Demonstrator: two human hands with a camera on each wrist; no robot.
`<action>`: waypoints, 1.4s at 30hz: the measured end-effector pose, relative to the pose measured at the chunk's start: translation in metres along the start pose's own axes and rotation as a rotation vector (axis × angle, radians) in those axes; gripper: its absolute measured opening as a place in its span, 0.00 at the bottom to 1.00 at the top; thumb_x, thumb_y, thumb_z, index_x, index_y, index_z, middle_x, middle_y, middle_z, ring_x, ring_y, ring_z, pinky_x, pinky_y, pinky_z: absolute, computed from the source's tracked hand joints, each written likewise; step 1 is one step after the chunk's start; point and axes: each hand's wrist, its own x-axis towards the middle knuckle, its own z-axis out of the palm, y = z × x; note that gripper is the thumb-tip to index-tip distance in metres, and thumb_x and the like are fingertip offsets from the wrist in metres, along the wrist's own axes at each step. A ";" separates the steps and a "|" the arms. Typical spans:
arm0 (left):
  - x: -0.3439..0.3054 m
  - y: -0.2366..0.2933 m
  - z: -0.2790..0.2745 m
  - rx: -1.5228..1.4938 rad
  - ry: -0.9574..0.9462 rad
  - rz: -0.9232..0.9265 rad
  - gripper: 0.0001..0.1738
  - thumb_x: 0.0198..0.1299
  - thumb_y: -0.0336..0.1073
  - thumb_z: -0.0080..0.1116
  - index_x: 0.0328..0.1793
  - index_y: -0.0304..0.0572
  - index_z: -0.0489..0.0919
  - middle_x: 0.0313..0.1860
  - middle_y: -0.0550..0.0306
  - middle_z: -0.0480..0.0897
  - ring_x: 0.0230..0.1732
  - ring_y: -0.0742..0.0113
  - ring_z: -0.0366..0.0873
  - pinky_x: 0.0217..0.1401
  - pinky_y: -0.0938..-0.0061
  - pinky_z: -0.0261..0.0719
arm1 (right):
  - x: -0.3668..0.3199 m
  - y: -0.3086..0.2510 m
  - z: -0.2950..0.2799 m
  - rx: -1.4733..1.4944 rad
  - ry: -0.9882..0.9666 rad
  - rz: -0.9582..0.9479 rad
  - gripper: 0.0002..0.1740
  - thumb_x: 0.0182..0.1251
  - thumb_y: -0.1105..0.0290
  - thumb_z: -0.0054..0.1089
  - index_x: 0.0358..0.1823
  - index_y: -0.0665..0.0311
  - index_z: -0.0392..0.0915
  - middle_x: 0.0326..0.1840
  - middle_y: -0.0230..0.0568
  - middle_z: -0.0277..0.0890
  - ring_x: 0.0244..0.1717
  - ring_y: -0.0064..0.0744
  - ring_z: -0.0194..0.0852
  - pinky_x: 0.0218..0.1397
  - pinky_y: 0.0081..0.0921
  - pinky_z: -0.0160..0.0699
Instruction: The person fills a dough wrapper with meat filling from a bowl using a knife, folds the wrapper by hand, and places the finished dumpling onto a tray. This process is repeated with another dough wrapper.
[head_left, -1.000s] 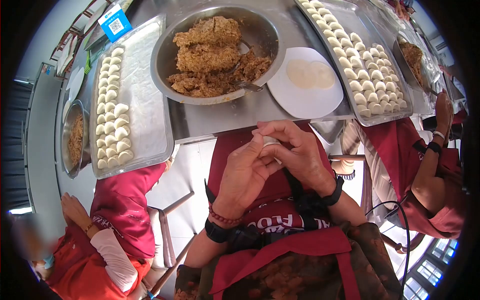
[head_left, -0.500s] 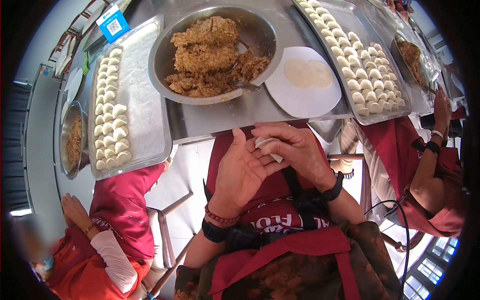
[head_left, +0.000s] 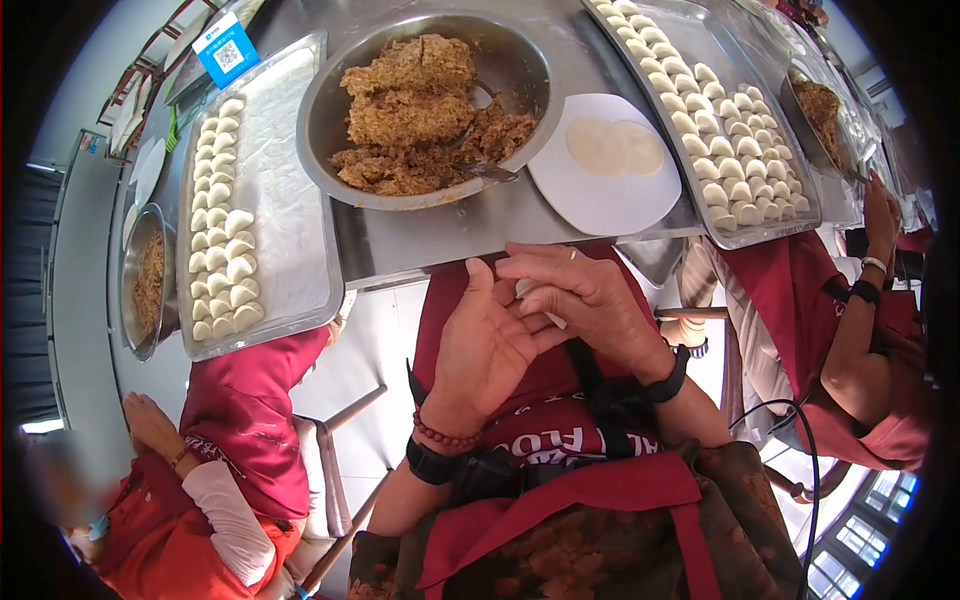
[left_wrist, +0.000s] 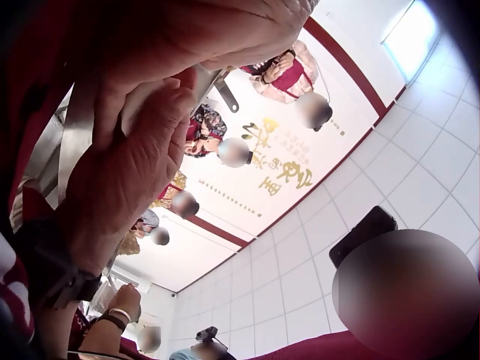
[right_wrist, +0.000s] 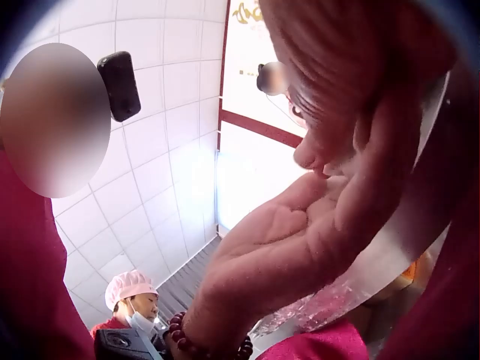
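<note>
A dumpling (head_left: 524, 287) of pale dough is held between my two hands above the apron, just off the table's near edge. My right hand (head_left: 600, 305) pinches it between thumb and fingers, and these cover most of it. My left hand (head_left: 488, 345) lies palm up beneath, its thumb raised away from the dough and its fingers under the dumpling. In the right wrist view the left hand (right_wrist: 292, 240) meets the right fingertips. Ahead stand a metal bowl (head_left: 310, 150) of brown filling (head_left: 410, 115) and a white plate (head_left: 600, 205) with thin dough wrappers (head_left: 612, 146).
Trays flank the bowl: the left tray (head_left: 290, 190) and the right tray (head_left: 765, 75), both with rows of folded dumplings (head_left: 240, 268). A spoon handle (head_left: 490, 172) sticks out of the filling. A small bowl (head_left: 150, 280) stands far left. People (head_left: 240, 440) sit on either side.
My left thumb has come off the dumpling and swung up, and the left palm has turned open. The right fingers have closed further over the dough, hiding more of it.
</note>
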 end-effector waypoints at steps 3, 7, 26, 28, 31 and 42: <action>-0.001 0.000 0.001 -0.023 -0.021 0.029 0.39 0.78 0.62 0.23 0.70 0.32 0.65 0.63 0.43 0.76 0.65 0.53 0.75 0.72 0.48 0.72 | 0.000 -0.007 0.001 0.048 -0.003 0.071 0.13 0.62 0.78 0.61 0.47 0.60 0.85 0.53 0.42 0.84 0.59 0.39 0.80 0.57 0.32 0.80; 0.001 -0.002 -0.006 0.006 -0.038 -0.019 0.36 0.78 0.61 0.24 0.72 0.38 0.64 0.66 0.46 0.74 0.66 0.52 0.75 0.72 0.45 0.73 | -0.001 0.013 0.005 -0.054 0.034 -0.117 0.12 0.62 0.77 0.63 0.46 0.59 0.86 0.53 0.41 0.85 0.60 0.40 0.79 0.59 0.32 0.79; -0.001 -0.008 -0.005 -0.071 -0.050 0.079 0.34 0.79 0.59 0.26 0.70 0.38 0.65 0.67 0.43 0.73 0.69 0.52 0.73 0.74 0.49 0.70 | -0.001 -0.003 0.004 -0.025 0.105 -0.056 0.14 0.59 0.76 0.66 0.48 0.58 0.87 0.52 0.40 0.85 0.64 0.40 0.78 0.63 0.30 0.77; -0.002 -0.007 -0.003 -0.094 -0.055 0.111 0.32 0.79 0.58 0.28 0.70 0.38 0.66 0.67 0.44 0.73 0.69 0.52 0.72 0.75 0.49 0.69 | -0.001 -0.005 0.005 0.061 0.123 -0.013 0.14 0.60 0.76 0.66 0.48 0.60 0.87 0.52 0.41 0.85 0.65 0.39 0.77 0.63 0.29 0.77; -0.002 -0.009 -0.002 -0.164 -0.052 0.147 0.31 0.80 0.56 0.30 0.70 0.38 0.66 0.67 0.45 0.73 0.69 0.50 0.72 0.74 0.48 0.69 | -0.001 0.003 0.004 0.086 0.135 -0.062 0.13 0.61 0.77 0.65 0.47 0.61 0.87 0.53 0.42 0.85 0.66 0.37 0.77 0.63 0.29 0.77; -0.005 0.000 -0.008 0.100 0.005 0.086 0.28 0.81 0.52 0.30 0.70 0.37 0.66 0.62 0.44 0.77 0.64 0.51 0.76 0.72 0.48 0.73 | 0.000 0.009 -0.005 -0.244 0.050 -0.259 0.10 0.61 0.75 0.66 0.44 0.60 0.87 0.53 0.41 0.85 0.66 0.43 0.76 0.65 0.33 0.75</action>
